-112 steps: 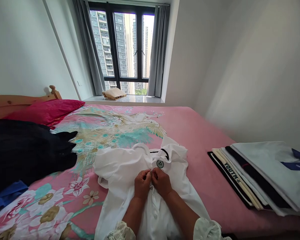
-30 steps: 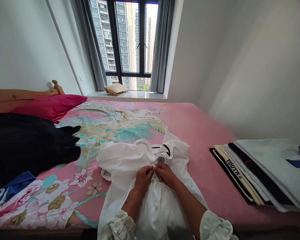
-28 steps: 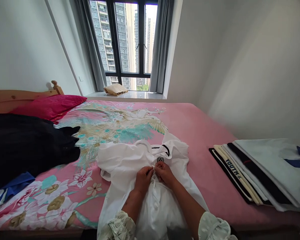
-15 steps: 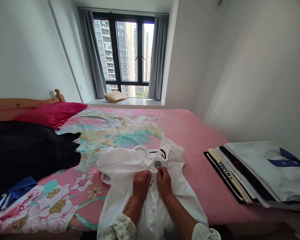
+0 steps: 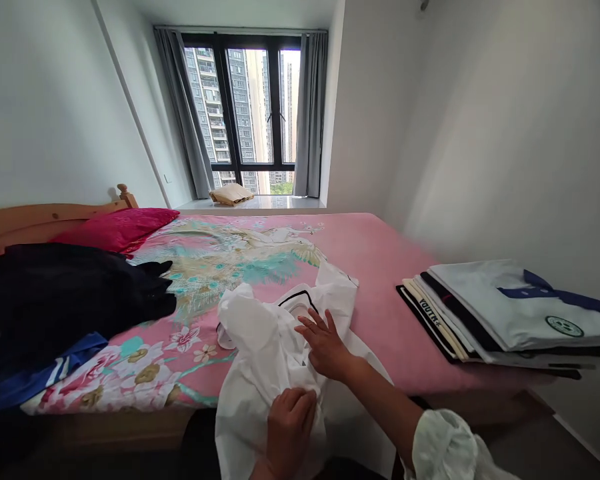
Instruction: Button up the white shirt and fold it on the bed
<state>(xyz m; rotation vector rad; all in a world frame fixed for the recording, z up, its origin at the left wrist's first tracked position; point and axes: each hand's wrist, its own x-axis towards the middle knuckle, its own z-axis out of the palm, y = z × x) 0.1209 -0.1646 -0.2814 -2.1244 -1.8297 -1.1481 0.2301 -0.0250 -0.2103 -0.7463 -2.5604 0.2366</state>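
Left hand (image 5: 291, 427): fingers curled closed, gripping the white collared shirt (image 5: 253, 360) low on its front. Right hand (image 5: 325, 347): open, fingers spread, over the same shirt just below the collar – whether the fingertips press on the cloth cannot be told.

Count, left to right: one dark heap of clothing (image 5: 75, 287), number of pieces not distinguishable; one blue garment (image 5: 80, 357) with white stripes, partly under the heap; one red pillow (image 5: 120, 227) at the far left, by the wooden headboard (image 5: 20, 223); one folded beige cloth (image 5: 231, 194) on the far windowsill (image 5: 280, 202); one white collared shirt; one stack of folded garments (image 5: 450, 327) at right, layers overlapping too closely to count, one edge lettered "YOUTH", a pale shirt with navy collar and round badge on top.

Condition of the white shirt: lying at the near middle of the bed (image 5: 375, 273), its lower part extending past the near edge; rumpled, front bunched at the left hand, dark trim line at the collar.
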